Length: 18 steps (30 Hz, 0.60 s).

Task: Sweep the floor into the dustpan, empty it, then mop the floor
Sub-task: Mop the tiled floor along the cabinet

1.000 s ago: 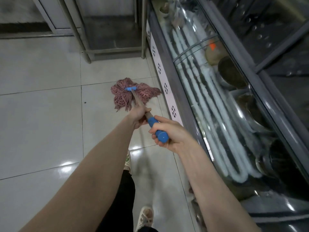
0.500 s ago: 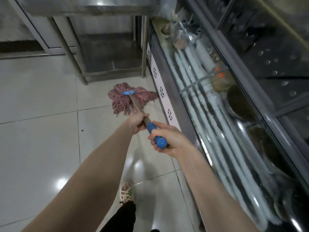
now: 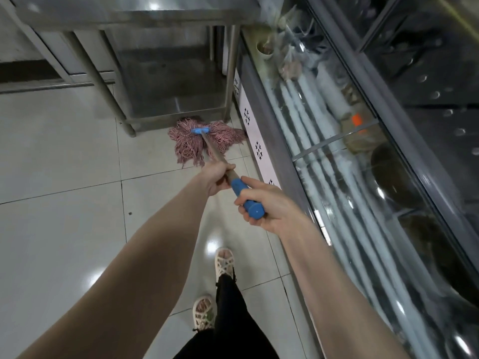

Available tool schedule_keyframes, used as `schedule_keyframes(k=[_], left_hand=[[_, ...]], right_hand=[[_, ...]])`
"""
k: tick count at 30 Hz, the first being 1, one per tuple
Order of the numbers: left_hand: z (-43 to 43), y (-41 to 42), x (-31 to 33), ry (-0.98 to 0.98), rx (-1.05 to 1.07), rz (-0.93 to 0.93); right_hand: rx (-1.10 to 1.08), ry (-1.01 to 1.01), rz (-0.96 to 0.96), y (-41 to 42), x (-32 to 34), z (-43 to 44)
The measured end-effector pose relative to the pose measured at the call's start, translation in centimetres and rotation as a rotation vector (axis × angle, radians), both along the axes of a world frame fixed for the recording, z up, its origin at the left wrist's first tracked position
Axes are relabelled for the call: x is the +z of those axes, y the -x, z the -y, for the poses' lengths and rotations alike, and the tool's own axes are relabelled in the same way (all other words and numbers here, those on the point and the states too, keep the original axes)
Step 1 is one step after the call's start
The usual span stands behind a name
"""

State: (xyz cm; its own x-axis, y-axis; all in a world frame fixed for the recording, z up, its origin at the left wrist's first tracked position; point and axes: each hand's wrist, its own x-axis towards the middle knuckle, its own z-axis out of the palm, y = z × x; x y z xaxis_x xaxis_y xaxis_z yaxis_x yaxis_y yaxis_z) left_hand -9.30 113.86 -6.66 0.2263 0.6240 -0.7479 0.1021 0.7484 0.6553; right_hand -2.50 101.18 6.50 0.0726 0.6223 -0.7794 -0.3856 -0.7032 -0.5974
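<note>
Both gripping: left hand point(image 3: 216, 177) holds mop handle point(image 3: 213, 151) nearer the mop head point(image 3: 204, 143), right hand point(image 3: 261, 207) wraps its blue end. I read the axis running forward from the fingers point(image 3: 225, 169), toward the table point(image 3: 103, 86).

Right hand point(image 3: 269, 208) and left hand point(image 3: 217, 177) are covering stretches of the mop handle point(image 3: 213, 150). Glare is blurring contents behind the display case glass point(image 3: 375, 203).

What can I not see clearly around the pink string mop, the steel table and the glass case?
Head view: far edge of the pink string mop head, lost in shadow at the steel table's lower shelf.
Head view: dark round vessels in the glass display case, blurred by reflections.
Head view: blue handle grip, mostly covered by the right hand.
</note>
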Motion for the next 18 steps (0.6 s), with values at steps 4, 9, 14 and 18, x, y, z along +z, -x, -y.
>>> schedule_keyframes(k=[4,9,14,18], left_hand=[[-4.3,-1.1,-0.5,0.013,-0.019,0.005],[-9.1,-2.2,-0.7,0.036,-0.023,0.009],[-12.4,-3.1,-1.0,0.103,-0.027,0.099],[-11.5,-3.6,-1.0,0.136,-0.058,0.168]], right_hand=[[-0.017,0.001,-0.027,-1.5,-1.1,-4.2],[0.005,0.001,-0.009,-3.0,-2.2,-9.2],[0.068,0.004,-0.06,-5.1,-2.8,-12.7],[0.067,0.032,-0.071,-5.6,-3.0,-11.9]])
